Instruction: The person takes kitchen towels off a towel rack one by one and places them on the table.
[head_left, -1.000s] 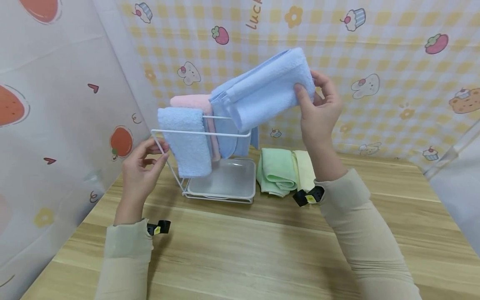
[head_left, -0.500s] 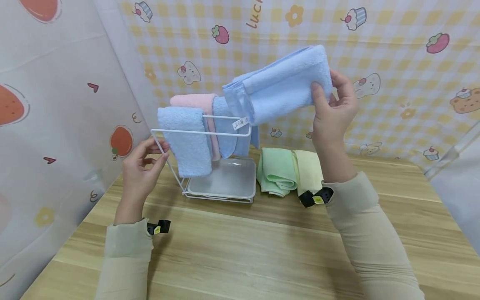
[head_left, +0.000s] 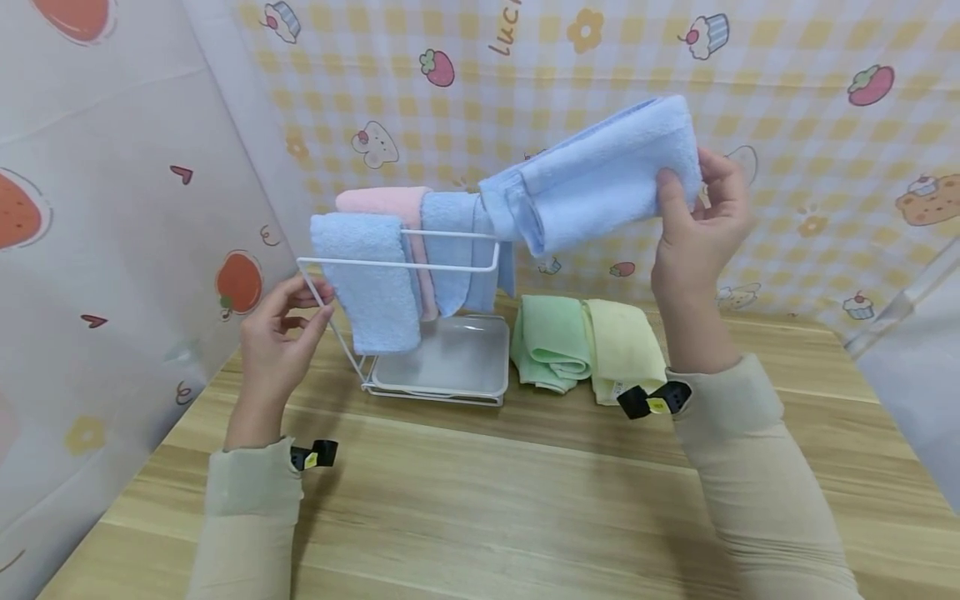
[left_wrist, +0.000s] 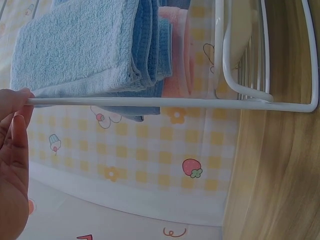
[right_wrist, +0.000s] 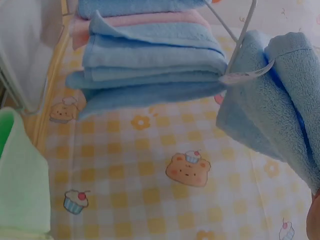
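The left hand point(head_left: 276, 346) pinches one white rack point(head_left: 453, 267), hung with one pink towel point(head_left: 382, 199) and at least two blue towels point(head_left: 369, 308); the right hand point(head_left: 699, 233) pinches one folded blue towel point(head_left: 607, 179), raised beside the rack.

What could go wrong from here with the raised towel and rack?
The right hand grips the raised blue towel by one end, so its free end might unfold.
That end is near the white wire rack and might snag.
The left hand pinches the rack at one side; a tug could tilt it and shift the hanging pink towel.
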